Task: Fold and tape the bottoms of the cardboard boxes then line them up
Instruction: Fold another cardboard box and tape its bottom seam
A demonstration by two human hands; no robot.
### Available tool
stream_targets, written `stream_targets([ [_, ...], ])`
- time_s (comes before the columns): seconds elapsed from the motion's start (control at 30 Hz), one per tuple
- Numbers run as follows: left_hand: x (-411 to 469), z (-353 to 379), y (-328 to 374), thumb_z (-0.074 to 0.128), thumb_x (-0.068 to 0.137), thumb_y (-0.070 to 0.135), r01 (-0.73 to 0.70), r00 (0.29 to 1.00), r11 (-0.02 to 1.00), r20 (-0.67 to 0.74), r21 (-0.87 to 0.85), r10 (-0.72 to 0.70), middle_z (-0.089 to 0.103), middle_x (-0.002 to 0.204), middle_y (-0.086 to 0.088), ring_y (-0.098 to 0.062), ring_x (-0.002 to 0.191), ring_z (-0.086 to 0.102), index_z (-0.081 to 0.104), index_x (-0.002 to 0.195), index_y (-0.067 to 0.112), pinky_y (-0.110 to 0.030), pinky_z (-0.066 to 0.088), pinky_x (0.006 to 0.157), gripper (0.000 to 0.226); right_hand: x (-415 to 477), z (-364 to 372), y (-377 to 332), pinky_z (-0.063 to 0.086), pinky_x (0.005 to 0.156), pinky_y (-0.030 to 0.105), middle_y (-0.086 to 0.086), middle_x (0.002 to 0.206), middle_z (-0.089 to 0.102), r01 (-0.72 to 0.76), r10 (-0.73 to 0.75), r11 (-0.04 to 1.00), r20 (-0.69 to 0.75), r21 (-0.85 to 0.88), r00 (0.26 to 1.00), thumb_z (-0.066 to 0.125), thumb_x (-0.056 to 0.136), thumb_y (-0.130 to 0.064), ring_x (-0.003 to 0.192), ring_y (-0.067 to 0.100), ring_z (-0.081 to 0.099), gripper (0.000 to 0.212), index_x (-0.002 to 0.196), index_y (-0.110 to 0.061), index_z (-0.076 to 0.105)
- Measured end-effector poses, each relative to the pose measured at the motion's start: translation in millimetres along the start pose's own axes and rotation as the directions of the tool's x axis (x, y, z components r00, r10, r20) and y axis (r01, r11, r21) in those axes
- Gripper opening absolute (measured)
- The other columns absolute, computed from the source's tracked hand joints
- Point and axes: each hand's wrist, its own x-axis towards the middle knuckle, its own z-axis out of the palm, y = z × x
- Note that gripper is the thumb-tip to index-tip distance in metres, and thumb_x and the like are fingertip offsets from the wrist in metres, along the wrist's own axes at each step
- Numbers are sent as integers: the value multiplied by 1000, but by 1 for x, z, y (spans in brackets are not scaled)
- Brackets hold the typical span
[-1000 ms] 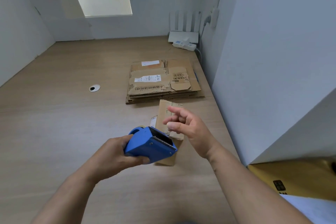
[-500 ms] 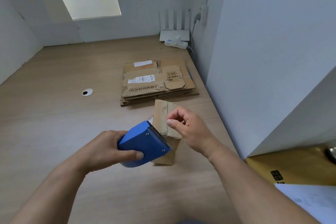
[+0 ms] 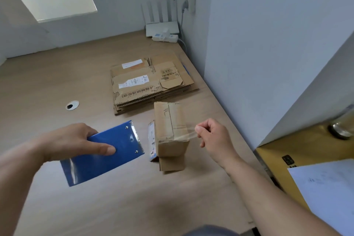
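Wood desk [image 3: 76,207] in white corner w/ flat cardboard stack [image 3: 151,84] nr router [image 3: 162,27].

Wooden desk [image 3: 57,74], white walls [image 3: 268,25]

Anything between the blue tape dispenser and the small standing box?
Nothing visible. Only bare table lies between the tape dispenser, held by the left hand, and the small box; a white label juts from the box's left side. The right hand pinches clear tape stretched off the box's right.
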Motion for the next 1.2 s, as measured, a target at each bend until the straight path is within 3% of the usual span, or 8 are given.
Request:
stream_targets([
  [0.53, 68, 2, -8, 65, 40, 78, 96, 995, 981, 12, 166, -100, 69, 76, 0, -17, 75, 64, 70, 77, 17, -29, 40, 66, 71, 1, 38, 31, 50, 74, 36, -4, 73, 60, -186, 186, 982, -82, -2, 979, 54, 89, -12, 66, 16, 55, 16, 74, -18, 57],
  [0.63, 80, 12, -12, 72, 59, 72, 133, 990, 969, 12, 207, -139, 68, 84, -1, -18, 81, 63, 69, 82, 15, -29, 41, 68, 62, 0, 47, 34, 50, 76, 37, -4, 75, 61, -188, 187, 982, -84, 4, 979, 53, 89, -12, 69, 17, 56, 16, 74, -18, 56],
  [0.8, 95, 33, -7, 66, 72, 66, 156, 986, 955, 11, 251, -164, 62, 83, -1, -16, 77, 58, 62, 80, 14, -27, 37, 65, 53, 5, 59, 34, 50, 66, 33, 0, 74, 60, -194, 196, 980, -52, 47, 979, 53, 90, -12, 64, 17, 55, 16, 75, -17, 53],
  [0.87, 96, 39, -4, 64, 73, 66, 165, 985, 955, 0, 246, -170, 60, 84, -1, -15, 77, 56, 61, 82, 14, -27, 36, 64, 53, 7, 59, 36, 48, 63, 33, 2, 73, 59, -234, 238, 969, -44, 75, 970, 57, 89, -18, 61, 17, 53, 15, 75, -15, 52],
  [0.97, 95, 42, -1, 64, 72, 68, 183, 983, 954, -16, 238, -184, 61, 85, -1, -15, 79, 57, 61, 84, 14, -28, 36, 64, 55, 7, 51, 47, 44, 71, 30, -4, 82, 56, -335, 331, 941, -66, -54, 941, 67, 85, -31, 80, 18, 55, 23, 89, -17, 49],
  [1.07, 93, 54, 5, 62, 72, 70, 169, 985, 962, -2, 214, -172, 61, 86, -1, -15, 78, 57, 61, 85, 14, -28, 36, 64, 57, 4, 45, 41, 43, 74, 27, -6, 89, 59, -211, 187, 967, -166, -144, 968, 56, 91, -17, 92, 18, 58, 4, 94, -19, 54],
  [1.13, 93, 66, 10, 62, 72, 71, 165, 986, 971, 5, 176, -168, 61, 87, -1, -15, 79, 57, 60, 85, 14, -28, 36, 65, 58, 7, 41, 29, 44, 76, 30, -4, 91, 62, -116, 67, 969, -219, -216, 973, 46, 94, -16, 90, 18, 56, 15, 89, -19, 60],
  [1.2, 91, 74, 16, 62, 73, 71, 175, 984, 977, -9, 121, -176, 61, 88, 0, -15, 80, 58, 60, 86, 15, -28, 37, 65, 57, 13, 36, 16, 43, 75, 33, -2, 91, 58, -78, 26, 937, -153, -342, 988, 41, 96, -32, 90, 20, 53, 25, 81, -20, 56],
])
